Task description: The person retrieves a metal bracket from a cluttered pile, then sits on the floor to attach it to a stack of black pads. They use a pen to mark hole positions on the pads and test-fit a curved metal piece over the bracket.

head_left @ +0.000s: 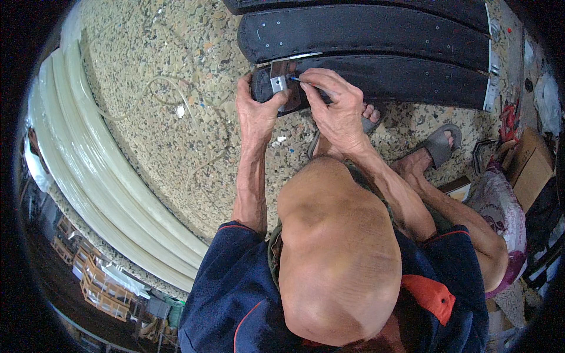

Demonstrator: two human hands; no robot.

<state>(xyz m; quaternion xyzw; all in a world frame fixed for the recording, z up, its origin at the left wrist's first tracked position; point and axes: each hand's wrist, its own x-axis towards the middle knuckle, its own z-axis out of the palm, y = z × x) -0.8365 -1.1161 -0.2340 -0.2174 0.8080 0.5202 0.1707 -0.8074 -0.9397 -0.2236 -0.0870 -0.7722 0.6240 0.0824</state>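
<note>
A long black padded panel (365, 76) lies on the speckled floor, its rounded left end between my hands. My left hand (259, 112) grips that end, with fingers along the outer edge and the thumb pressing a shiny metal bracket (278, 83) onto the panel. One hole shows in the bracket. My right hand (335, 109) pinches a slim pen-like stick; its blue tip (293, 79) touches or nearly touches the panel just right of the bracket. A thin metal strip (301, 56) extends from the bracket along the panel's far edge.
Another black panel (353, 32) with small holes lies beyond this one. Long cream curved pieces (112, 170) in clear wrap line the left. My sandalled foot (444, 144), a cardboard box (529, 167) and a printed bag (500, 203) are at right. White scraps (180, 110) dot the floor.
</note>
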